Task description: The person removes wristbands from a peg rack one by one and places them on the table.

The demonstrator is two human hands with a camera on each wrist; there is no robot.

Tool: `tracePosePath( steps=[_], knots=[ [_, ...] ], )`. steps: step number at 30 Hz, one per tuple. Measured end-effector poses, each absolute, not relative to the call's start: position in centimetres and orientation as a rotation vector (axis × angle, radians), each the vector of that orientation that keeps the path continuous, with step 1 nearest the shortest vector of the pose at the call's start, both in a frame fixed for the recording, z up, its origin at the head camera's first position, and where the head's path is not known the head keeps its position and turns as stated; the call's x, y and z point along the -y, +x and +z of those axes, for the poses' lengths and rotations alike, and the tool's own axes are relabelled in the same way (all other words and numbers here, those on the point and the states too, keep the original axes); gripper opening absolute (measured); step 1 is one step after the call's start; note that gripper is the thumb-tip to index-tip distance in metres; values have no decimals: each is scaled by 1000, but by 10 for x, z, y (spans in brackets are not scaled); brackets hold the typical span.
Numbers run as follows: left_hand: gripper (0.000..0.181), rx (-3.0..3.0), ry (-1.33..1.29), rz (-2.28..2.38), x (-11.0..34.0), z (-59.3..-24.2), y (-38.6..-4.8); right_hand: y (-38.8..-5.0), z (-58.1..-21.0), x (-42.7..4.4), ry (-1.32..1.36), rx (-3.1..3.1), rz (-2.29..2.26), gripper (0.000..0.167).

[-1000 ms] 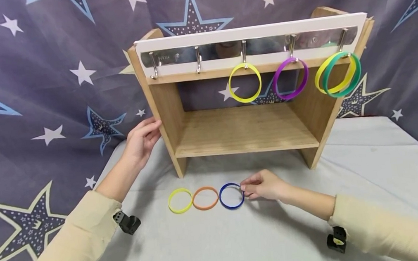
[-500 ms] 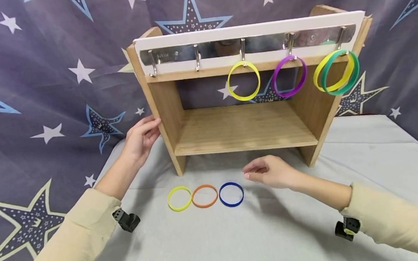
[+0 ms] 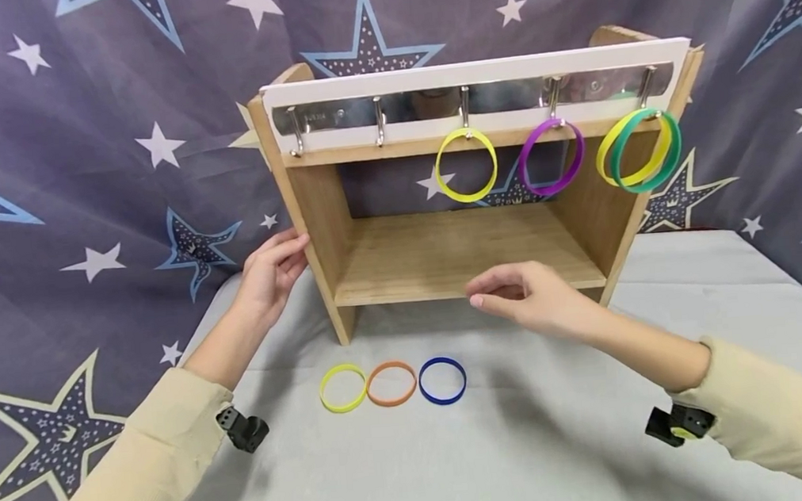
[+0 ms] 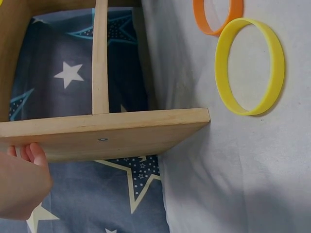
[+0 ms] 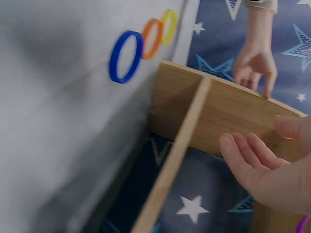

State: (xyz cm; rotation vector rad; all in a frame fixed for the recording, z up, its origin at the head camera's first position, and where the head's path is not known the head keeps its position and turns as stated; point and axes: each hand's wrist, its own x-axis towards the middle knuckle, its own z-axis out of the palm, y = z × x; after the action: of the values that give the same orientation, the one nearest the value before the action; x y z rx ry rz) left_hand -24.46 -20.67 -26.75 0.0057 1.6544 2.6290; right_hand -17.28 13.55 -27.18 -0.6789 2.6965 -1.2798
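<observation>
My left hand [image 3: 270,276] rests its fingers against the left side panel of a wooden rack [image 3: 469,252], as the left wrist view [image 4: 22,179] also shows. In front of the rack's shelf, my right hand [image 3: 537,298] hovers with fingers loosely bent and nothing between thumb and fingertips. Below, on the cloth, a yellow wristband [image 3: 343,388], an orange wristband [image 3: 392,383] and a dark blue wristband [image 3: 443,380] lie in a row. Hanging from the hooks are a yellow wristband [image 3: 466,165], a purple wristband [image 3: 552,157], and a yellow one together with a green wristband [image 3: 674,148].
A metal hook strip [image 3: 424,105] on a white board runs along the rack's top; its two leftmost hooks hold nothing. Pale grey cloth [image 3: 363,476] covers the table. A star-patterned curtain [image 3: 103,205] hangs behind and to the left.
My right hand has let go of the dark blue wristband's edge and risen up and to the right, before the shelf. The blue wristband stays on the cloth. The left hand keeps its place.
</observation>
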Motion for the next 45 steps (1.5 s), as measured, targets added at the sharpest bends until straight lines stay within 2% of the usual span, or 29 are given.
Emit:
tracePosePath(
  steps=[16,26,38,45],
  knots=[
    [12,-1691,22,2606,208,-267,-243,-157,-213,-141,-678,-2916,-1335,27],
    [10,-1699,24,2601,208,-266,-243,-153,-186,-143,-706,-2937,-1585,29],
    [14,-1695,44,2608,208,-268,-243,-154,-172,-137,-797,-2950,-1786,39],
    [15,-1684,41,2614,207,-268,-244,-162,-170,-133,-713,-2976,-1701,46]
  ],
)
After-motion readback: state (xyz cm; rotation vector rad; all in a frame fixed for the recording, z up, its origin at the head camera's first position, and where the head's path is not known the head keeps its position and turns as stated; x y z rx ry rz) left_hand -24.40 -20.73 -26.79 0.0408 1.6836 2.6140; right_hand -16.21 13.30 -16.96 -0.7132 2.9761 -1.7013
